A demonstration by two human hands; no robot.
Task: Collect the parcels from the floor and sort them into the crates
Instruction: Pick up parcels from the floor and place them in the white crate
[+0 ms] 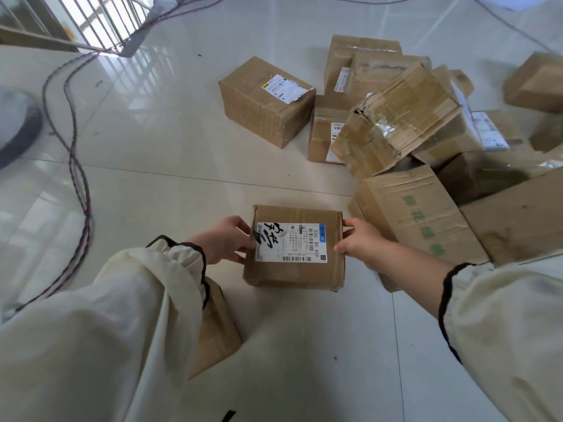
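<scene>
A small brown cardboard parcel point(294, 271) with a white shipping label and black marker writing is held between both hands just above the tiled floor. My left hand point(224, 243) grips its left side, thumb on the label. My right hand point(364, 243) grips its right side. Another brown parcel point(214, 330) lies partly hidden under my left sleeve. Several more cardboard parcels are heaped at the right, among them a crumpled taped one point(396, 123) and a long box with green print point(417, 214). No crate is in view.
A lone labelled box point(265, 100) stands on the floor point(170, 153) beyond the held parcel. Dark cables point(76, 166) snake across the tiles at the left. A metal railing point(100, 22) is at the top left, and a grey round object point(15, 126) sits at the left edge.
</scene>
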